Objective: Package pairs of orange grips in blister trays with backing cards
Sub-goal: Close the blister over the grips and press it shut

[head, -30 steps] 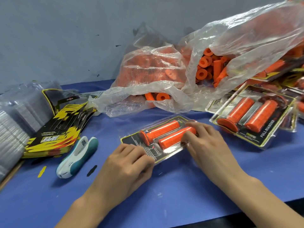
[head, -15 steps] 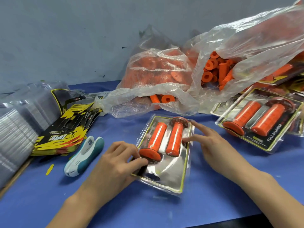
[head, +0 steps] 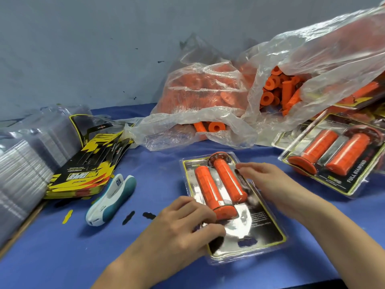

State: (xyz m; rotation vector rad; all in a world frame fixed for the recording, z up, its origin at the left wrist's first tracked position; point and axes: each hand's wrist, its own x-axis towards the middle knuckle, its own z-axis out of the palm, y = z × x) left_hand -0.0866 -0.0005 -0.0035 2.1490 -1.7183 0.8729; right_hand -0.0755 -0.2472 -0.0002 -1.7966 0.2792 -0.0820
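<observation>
Head view: one blister pack (head: 233, 207) lies on the blue desk (head: 62, 257), two orange grips (head: 218, 186) seated over its backing card. Its near-left corner is pinched by the left hand (head: 183, 228); the right hand (head: 268, 184) rests relaxed on the right edge. Sealing looks unfinished, though glare hides the seam. Finished packs (head: 333, 157) are piled right. Loose grips in bags (head: 281, 90), spare cards (head: 87, 167), empty trays (head: 25, 163) and a stapler (head: 110, 199) remain.

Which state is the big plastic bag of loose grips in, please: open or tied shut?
Open. The plastic bag's mouth gapes toward the table, and loose orange grips show bare inside it.
</observation>
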